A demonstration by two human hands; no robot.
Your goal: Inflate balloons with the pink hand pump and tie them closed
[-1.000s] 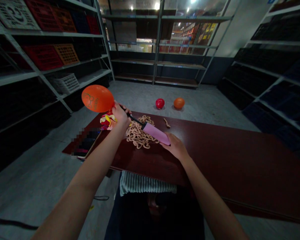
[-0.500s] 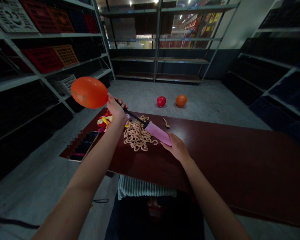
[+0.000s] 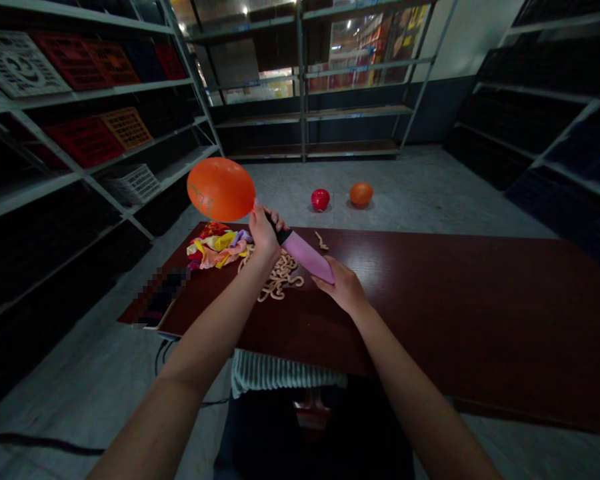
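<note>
An orange balloon (image 3: 221,189), inflated, sticks out to the left of my left hand (image 3: 266,230). That hand is closed around the balloon's neck and the black end of a hand pump. The pump's pink barrel (image 3: 307,256) slants down to my right hand (image 3: 343,285), whose fingers are wrapped round its lower end. Beneath the pump, a heap of beige twisted cord-like pieces (image 3: 279,275) lies on the dark table (image 3: 430,313), partly hidden by my left hand and wrist. Just left of it is a pile of colourful uninflated balloons (image 3: 215,250).
A red balloon (image 3: 321,199) and another orange balloon (image 3: 361,194) rest on the floor beyond the table. A tablet-like device (image 3: 163,300) lies at the left table end. One beige piece (image 3: 321,241) lies apart. Shelves with crates (image 3: 83,140) stand left.
My left hand has moved right, towards the right hand, bringing the balloon along. The black rod that showed between hand and pink barrel has slid in. More of the balloon pile shows.
</note>
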